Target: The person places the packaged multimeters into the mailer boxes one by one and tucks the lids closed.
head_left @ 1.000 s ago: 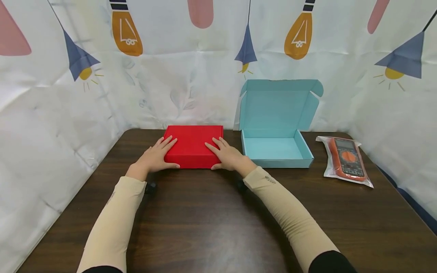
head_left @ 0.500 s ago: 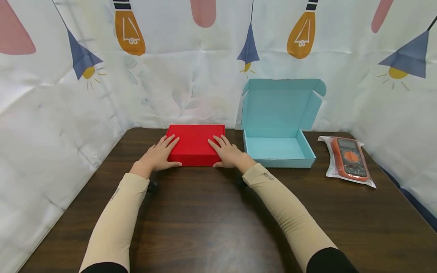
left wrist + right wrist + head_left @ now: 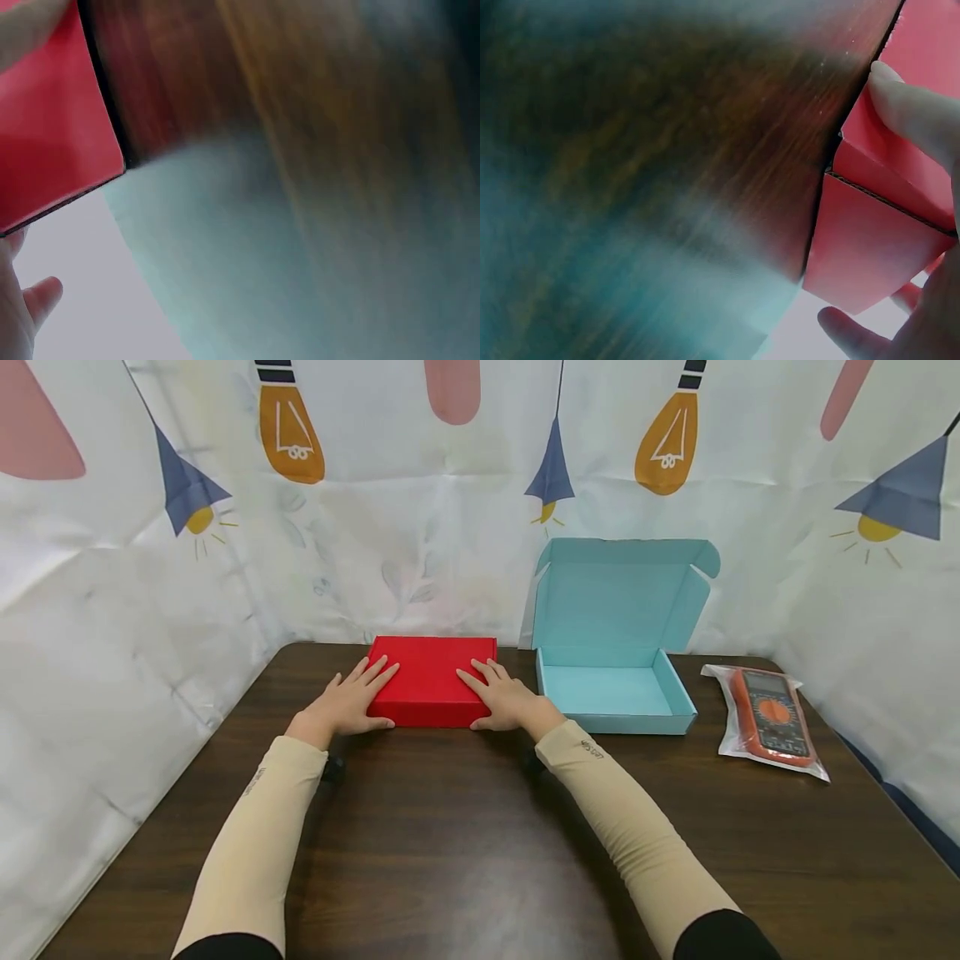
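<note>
A closed red cardboard box (image 3: 431,672) lies flat near the far edge of the brown table. My left hand (image 3: 345,702) rests on its left front corner, fingers spread and straight over the top and thumb by the front face. On the opposite corner lies my right hand (image 3: 507,700), its fingers likewise stretched out. In the right wrist view the thumb (image 3: 919,116) touches the box's red front (image 3: 892,169), with the other fingers around the side. The left wrist view catches a front corner of the box (image 3: 56,142) below the thumb (image 3: 26,30).
Just right of the red box stands a light blue cardboard box (image 3: 630,724), its lid raised against the printed curtain (image 3: 450,560). Farther right, an orange multimeter (image 3: 775,714) in a clear plastic bag lies on the wooden table (image 3: 450,843).
The head view has shifted slightly, so everything appears a little farther right. Both hands stay on the red box, which shows no clear movement on the table.
</note>
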`<state>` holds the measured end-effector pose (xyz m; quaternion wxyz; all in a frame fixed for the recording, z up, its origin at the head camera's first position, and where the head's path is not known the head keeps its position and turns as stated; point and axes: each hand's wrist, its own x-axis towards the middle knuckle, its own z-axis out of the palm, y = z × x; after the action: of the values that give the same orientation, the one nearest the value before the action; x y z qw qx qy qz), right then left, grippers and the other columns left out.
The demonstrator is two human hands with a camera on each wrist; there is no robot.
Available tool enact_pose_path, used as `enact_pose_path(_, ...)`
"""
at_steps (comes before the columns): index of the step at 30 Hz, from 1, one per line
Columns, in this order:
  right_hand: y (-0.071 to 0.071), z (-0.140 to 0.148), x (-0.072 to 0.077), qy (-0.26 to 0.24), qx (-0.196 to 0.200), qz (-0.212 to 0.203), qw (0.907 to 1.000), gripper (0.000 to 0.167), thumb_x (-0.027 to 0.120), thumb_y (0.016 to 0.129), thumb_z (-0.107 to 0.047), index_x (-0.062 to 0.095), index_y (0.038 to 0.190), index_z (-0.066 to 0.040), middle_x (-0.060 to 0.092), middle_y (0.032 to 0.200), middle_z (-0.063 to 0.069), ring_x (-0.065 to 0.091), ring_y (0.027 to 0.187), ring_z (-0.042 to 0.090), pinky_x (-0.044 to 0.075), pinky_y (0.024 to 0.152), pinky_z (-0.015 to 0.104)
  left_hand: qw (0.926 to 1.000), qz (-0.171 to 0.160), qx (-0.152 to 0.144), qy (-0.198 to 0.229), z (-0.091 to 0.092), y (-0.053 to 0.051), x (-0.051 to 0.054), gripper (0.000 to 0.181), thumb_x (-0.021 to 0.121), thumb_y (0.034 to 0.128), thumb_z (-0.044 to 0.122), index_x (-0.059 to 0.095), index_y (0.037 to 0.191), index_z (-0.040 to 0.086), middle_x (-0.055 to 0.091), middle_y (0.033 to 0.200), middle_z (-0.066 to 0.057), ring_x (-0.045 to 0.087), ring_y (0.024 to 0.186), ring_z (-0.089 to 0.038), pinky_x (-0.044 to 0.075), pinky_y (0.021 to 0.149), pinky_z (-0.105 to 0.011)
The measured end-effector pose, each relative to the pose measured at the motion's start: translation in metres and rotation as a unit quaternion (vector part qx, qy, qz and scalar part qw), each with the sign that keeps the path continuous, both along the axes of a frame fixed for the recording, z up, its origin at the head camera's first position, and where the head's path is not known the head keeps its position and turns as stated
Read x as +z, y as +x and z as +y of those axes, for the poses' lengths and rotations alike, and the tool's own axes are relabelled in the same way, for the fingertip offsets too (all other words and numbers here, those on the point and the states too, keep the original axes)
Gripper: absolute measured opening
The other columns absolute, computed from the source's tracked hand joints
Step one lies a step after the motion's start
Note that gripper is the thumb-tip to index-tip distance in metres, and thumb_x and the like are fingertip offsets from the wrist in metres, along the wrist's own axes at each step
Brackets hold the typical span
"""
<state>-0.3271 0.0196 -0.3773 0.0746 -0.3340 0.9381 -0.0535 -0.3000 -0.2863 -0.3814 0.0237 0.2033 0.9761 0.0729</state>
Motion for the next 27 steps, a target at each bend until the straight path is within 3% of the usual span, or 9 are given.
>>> enact_pose_path(11, 0.0000, -0.0011, -0.0035, -0.004, -0.005, 0.020, 0.9998, 0.106, 0.082, 0.087, -0.033, 0.014, 0.166, -0.019, 0.013, 0.168, 0.013, 0.014, 0.152, 0.035, 0.042, 0.111, 0.051, 0.9994, 0.002, 0.026, 0.022, 0.0046, -0.0013, -0.0040, 0.102, 0.081, 0.0842, 0.031, 0.020, 0.163, 0.008, 0.012, 0.168, -0.021, 0.005, 0.152, -0.047, 0.018, 0.112, -0.075)
enact_pose_path(19, 0.0007, -0.0017, -0.0025, -0.017, -0.001, 0.014, 0.9998, 0.105, 0.082, 0.087, -0.030, 0.013, 0.166, -0.018, 0.012, 0.168, 0.014, 0.012, 0.153, 0.035, 0.047, 0.108, 0.047, 0.9993, -0.002, 0.026, 0.027, 0.0040, -0.0014, -0.0035, 0.102, 0.081, 0.0853, 0.030, 0.019, 0.163, 0.009, 0.011, 0.168, -0.021, 0.005, 0.152, -0.046, 0.017, 0.113, -0.075)
enact_pose_path(27, -0.0006, -0.0009, -0.0029, -0.016, -0.005, 0.002, 0.9999, 0.106, 0.081, 0.088, -0.031, 0.011, 0.166, -0.019, 0.010, 0.169, 0.013, 0.010, 0.153, 0.035, 0.043, 0.111, 0.049, 0.9990, -0.005, 0.032, 0.031, 0.0052, -0.0027, -0.0041, 0.103, 0.082, 0.0837, 0.031, 0.021, 0.163, 0.010, 0.013, 0.168, -0.020, 0.006, 0.152, -0.046, 0.018, 0.112, -0.076)
